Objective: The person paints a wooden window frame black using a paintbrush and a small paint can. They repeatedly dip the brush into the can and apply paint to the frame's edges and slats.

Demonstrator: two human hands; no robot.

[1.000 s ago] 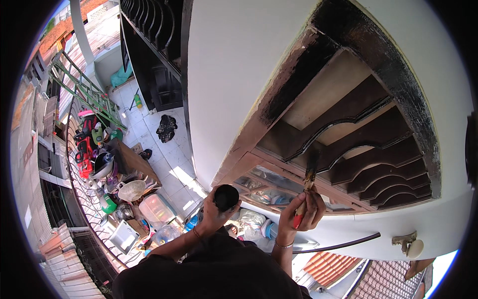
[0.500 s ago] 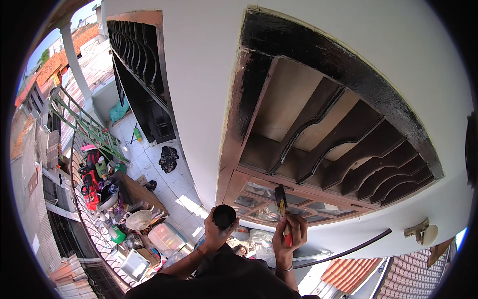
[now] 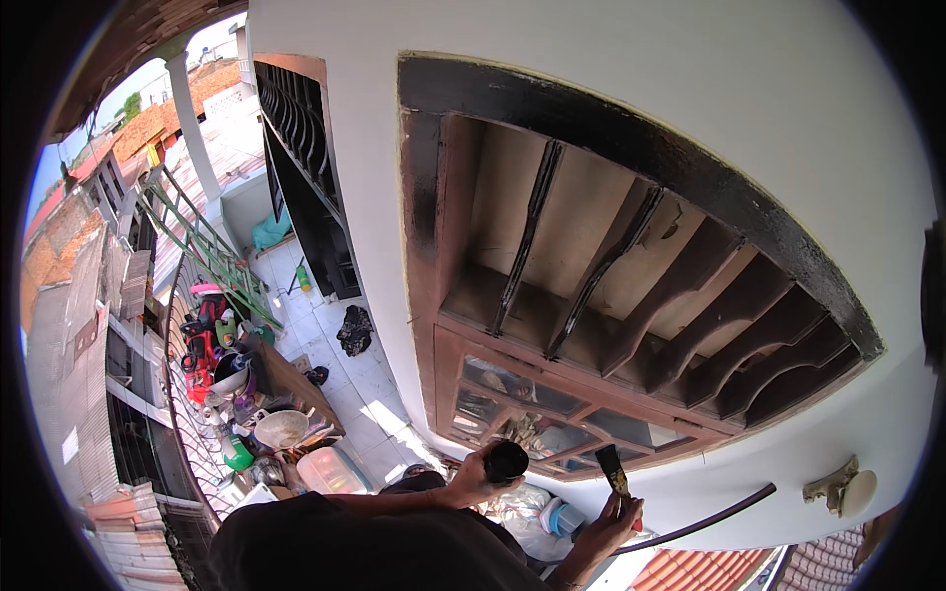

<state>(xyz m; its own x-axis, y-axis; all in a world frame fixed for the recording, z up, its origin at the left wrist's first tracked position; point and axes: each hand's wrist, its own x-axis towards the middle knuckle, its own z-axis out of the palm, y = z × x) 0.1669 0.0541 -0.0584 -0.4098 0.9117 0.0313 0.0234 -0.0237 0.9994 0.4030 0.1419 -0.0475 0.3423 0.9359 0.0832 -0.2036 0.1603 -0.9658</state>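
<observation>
Low in the middle, my left hand (image 3: pixel 471 483) is wrapped round a small cup (image 3: pixel 506 460) with a black inside; the level of its contents cannot be made out. To its right, my right hand (image 3: pixel 609 524) grips a paintbrush (image 3: pixel 613 471) by its red handle, dark bristles pointing up. The brush is apart from the cup and close to the lower edge of a brown wooden window frame (image 3: pixel 426 345). Glossy black covers the frame's top bar (image 3: pixel 552 98) and the front edges of two wavy slats (image 3: pixel 522 236); the other slats (image 3: pixel 680 295) look brown.
Glass panes (image 3: pixel 522 384) sit below the slats. At the left are a dark door (image 3: pixel 340 236), a green ladder (image 3: pixel 202 241), a black plastic bag (image 3: pixel 355 331) and a cluttered heap with a clear plastic box (image 3: pixel 330 471). A dark curved pipe (image 3: pixel 709 522) runs at the lower right.
My view has shifted along the window. Both hands now appear further right and lower, still holding the cup and the paintbrush. The brush no longer overlaps the frame's panes as much.
</observation>
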